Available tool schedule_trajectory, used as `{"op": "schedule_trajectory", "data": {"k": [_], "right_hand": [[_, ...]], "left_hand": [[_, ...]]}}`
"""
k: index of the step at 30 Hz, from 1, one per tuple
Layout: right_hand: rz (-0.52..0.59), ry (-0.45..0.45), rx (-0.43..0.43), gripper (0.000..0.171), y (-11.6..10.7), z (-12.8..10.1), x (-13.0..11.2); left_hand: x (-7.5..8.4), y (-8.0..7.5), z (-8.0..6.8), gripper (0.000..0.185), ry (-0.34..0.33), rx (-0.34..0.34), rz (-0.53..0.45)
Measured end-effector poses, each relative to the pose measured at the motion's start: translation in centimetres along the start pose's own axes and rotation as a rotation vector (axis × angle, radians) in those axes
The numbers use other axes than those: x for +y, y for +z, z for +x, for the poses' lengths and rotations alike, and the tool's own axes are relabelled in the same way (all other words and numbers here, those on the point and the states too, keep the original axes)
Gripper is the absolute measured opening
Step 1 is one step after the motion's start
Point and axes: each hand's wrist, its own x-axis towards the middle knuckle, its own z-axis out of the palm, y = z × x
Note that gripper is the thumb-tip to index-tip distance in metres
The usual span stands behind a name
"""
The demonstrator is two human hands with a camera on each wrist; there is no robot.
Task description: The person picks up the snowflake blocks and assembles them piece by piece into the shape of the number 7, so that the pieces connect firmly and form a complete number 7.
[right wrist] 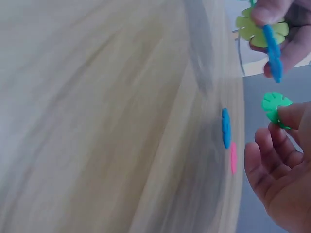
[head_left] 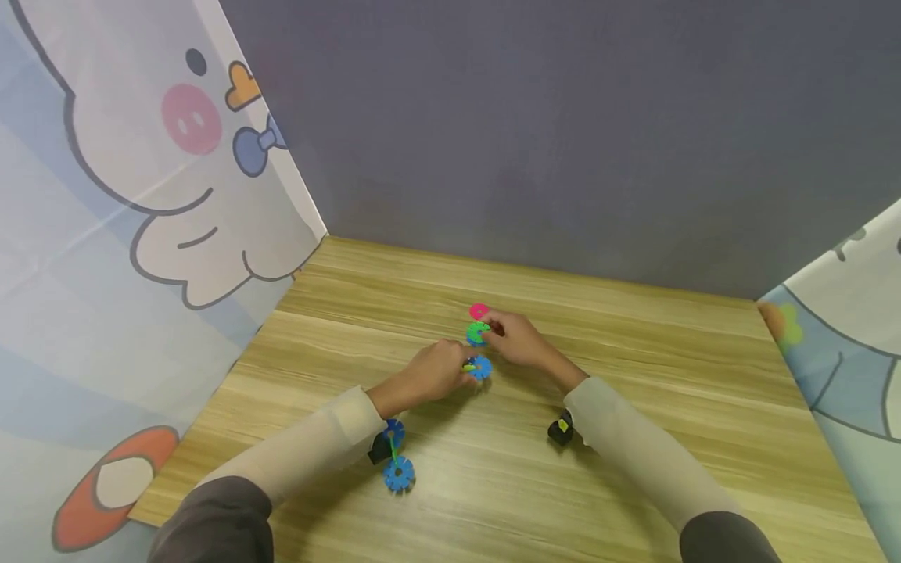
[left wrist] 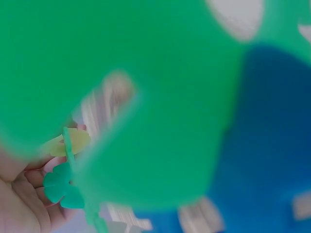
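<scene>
In the head view my left hand (head_left: pixel 464 369) pinches a small cluster of a yellow-green disc and a blue disc (head_left: pixel 480 367) just above the wooden table (head_left: pixel 633 438). My right hand (head_left: pixel 496 328) pinches a green notched disc (head_left: pixel 476 334) close beside it. A pink disc (head_left: pixel 479 311) lies on the table just beyond. The right wrist view shows the green disc (right wrist: pixel 275 104) at my right fingertips (right wrist: pixel 291 115), and my left hand (right wrist: pixel 277 34) on the yellow-green disc (right wrist: pixel 250 29) and blue disc (right wrist: pixel 273 53). Flat below lie a blue disc (right wrist: pixel 226 127) and the pink disc (right wrist: pixel 233 158).
A joined piece of two blue discs (head_left: pixel 398 472) and a green link lies by my left forearm and blurs across the left wrist view (left wrist: pixel 160 97). Cartoon-printed curtains (head_left: pixel 141 234) flank the table, and a grey wall (head_left: pixel 563 141) stands behind it.
</scene>
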Motion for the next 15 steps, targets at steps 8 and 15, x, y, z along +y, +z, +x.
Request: {"op": "schedule_trajectory", "data": {"k": [8, 15], "right_hand": [[-0.036, -0.055, 0.000, 0.009, -1.5, -2.9, 0.2], [-0.090, -0.129, -0.025, 0.008, -2.1, -4.5, 0.6]], "left_hand": [[0.1, 0.0, 0.2, 0.021, 0.010, 0.022, 0.020], [0.2, 0.0, 0.4, 0.026, 0.005, 0.023, 0.018]]}}
